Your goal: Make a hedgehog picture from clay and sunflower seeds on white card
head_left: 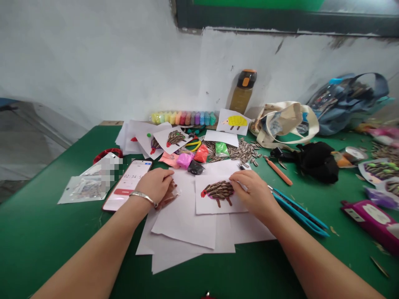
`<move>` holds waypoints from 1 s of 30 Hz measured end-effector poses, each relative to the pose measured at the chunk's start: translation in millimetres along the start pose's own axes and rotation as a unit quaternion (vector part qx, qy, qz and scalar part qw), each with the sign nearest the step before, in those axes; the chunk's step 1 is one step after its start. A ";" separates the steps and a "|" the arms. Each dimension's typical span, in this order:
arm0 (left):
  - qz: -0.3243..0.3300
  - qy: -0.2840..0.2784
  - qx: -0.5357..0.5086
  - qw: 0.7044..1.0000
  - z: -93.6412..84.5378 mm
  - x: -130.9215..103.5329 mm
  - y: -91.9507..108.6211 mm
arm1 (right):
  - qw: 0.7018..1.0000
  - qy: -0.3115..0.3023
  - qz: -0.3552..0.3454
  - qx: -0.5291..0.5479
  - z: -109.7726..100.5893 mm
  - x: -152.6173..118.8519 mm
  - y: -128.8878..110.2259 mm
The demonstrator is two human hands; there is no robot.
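Observation:
My left hand (156,187), wearing a silver bangle, has its fingers closed at the top of a clear packet of brown clay (168,199). My right hand (251,189) rests on the right side of a white card (204,207), its fingertips pinched together by the tail end of an animal picture (220,191). That animal has a body of striped sunflower seeds, a red head and brown legs. Whatever may sit between my right fingertips is hidden. A small dark tip (242,167) shows just beyond that hand. Loose white sheets (187,230) lie under the card.
Behind the hands lie clay packets (185,160), a seed pile (246,150) and finished cards (173,137). A phone (134,182) lies left; blue tweezers (299,211) and an orange-handled tool (279,171) lie right. A bottle (243,91) and bags (280,120) stand by the wall.

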State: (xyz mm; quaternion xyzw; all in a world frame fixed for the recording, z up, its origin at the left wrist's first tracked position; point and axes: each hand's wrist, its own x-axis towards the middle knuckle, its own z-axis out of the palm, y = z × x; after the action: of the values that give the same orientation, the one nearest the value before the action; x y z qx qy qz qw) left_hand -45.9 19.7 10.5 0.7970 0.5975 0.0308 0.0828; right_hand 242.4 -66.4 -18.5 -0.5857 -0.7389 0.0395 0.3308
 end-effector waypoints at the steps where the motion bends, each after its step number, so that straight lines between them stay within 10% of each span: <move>1: 0.002 0.015 -0.007 1.000 0.0 -0.8 0.8 | 1.000 0.002 0.001 0.001 -0.3 -0.1 -0.4; 7: 0.032 0.088 -0.048 0.994 -1.2 -9.7 8.5 | 1.000 -0.001 0.004 0.015 -3.7 -0.1 -4.1; 18: 0.145 0.045 0.036 0.988 -21.6 17.9 59.6 | 0.998 -0.025 -0.023 0.044 -5.4 -1.8 -14.5; 30: 0.105 0.054 0.052 0.992 14.6 55.8 87.9 | 0.996 -0.050 -0.057 0.043 -5.1 -1.7 -16.2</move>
State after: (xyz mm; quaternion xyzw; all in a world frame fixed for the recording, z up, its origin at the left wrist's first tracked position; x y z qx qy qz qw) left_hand 55.4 47.8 8.2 0.8555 0.5152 0.0512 0.0053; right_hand 231.7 -74.6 -8.0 -0.5253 -0.7842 0.0813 0.3202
